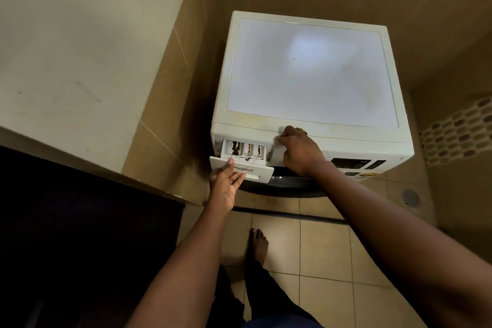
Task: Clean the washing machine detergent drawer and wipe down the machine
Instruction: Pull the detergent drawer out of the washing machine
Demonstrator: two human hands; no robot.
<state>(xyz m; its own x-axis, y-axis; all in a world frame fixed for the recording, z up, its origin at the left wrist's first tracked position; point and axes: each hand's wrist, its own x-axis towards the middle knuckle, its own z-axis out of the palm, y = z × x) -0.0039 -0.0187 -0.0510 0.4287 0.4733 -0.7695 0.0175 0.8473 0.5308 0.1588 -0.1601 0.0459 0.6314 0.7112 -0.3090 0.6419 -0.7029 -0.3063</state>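
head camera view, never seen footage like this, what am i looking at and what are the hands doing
No robot here: a person wears a camera on the head, so you look down from above. The white box is a washing machine in a tiled corner. Its detergent drawer is pulled partly out, with brown residue in its compartments. The left hand grips the drawer's front panel. The right hand rests, fingers curled, on the machine's front top edge; whether it holds anything is unclear.
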